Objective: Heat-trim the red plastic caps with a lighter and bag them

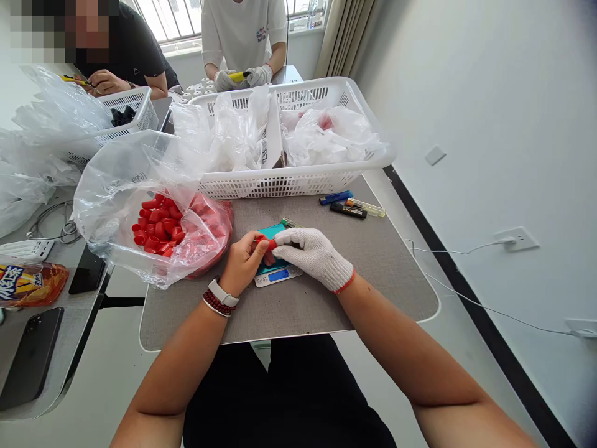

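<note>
A clear plastic bag (119, 214) of red plastic caps (158, 225) lies left of the bare left hand (241, 264). Its fingers and the gloved right hand (313, 256) pinch one red cap (264, 242) together above a digital scale (278, 276), its blue display unreadable. Open grey tabletop (387, 286) spreads rightward to the rounded edge.

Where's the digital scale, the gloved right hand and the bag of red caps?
Digital scale (278, 276), head view, on its blue display.
Gloved right hand (312, 256), head view, on the back of the glove.
Clear plastic bag (109, 214), head view, on its wall.
</note>
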`<state>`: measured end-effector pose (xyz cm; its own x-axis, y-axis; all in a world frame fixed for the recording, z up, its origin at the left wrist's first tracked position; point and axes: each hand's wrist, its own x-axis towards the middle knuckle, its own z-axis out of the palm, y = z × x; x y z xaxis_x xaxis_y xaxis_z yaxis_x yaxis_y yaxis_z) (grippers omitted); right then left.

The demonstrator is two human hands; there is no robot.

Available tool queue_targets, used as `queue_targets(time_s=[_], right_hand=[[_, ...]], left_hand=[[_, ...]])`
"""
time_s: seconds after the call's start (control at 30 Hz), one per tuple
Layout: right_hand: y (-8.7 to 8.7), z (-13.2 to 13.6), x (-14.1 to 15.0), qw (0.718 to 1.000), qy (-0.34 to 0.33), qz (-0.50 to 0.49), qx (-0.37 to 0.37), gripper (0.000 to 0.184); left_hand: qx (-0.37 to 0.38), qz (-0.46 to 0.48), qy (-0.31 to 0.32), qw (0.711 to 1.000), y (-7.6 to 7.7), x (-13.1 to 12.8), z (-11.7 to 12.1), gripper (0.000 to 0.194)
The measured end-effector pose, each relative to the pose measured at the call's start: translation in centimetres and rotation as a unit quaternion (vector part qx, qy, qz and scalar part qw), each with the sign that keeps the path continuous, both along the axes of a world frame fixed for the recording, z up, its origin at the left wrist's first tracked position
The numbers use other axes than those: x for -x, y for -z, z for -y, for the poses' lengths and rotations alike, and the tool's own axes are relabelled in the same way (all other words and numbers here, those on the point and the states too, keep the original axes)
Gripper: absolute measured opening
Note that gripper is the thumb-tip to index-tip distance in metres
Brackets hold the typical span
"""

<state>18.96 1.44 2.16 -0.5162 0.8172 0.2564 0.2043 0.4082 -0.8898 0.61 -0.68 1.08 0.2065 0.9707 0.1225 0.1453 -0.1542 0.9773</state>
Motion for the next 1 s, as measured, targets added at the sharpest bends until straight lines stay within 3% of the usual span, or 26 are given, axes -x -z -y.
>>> queue_targets(time_s=[0.2, 0.3, 0.53, 0.73, 1.0], right_hand=[[0.33, -0.14, 0.02, 1.000, 0.017, 0.020, -0.017, 0.016], [0.18, -0.14, -0.02, 0.999, 0.006, 0.032, -0.025, 0.021], [0.18, -0.01, -0.09, 0.998, 0.053, -0.024, -0.021, 0.015], [-0.36, 0.07, -0.07, 1.000, 0.000, -0.010, 0.001, 0.018], [-0.05, -0.07, 0.03, 1.000, 0.014, -0.004, -0.002, 0.017]], left_hand=[[0.032, 0.007, -0.004, 0.999, -0.05, -0.01, -0.07, 0.050], [0.007, -0.009, -0.009, 1.000, 0.10, 0.03, -0.17, 0.044], [-0.077, -0.028, -0.021, 0.996, 0.37, -0.01, -0.18, 0.027], [-0.022, 0.006, 0.005, 1.000, 0.17, -0.06, 0.02, 0.031], [0.008, 0.047, -0.007, 0.999, 0.56, -0.29, 0.11, 0.037]])
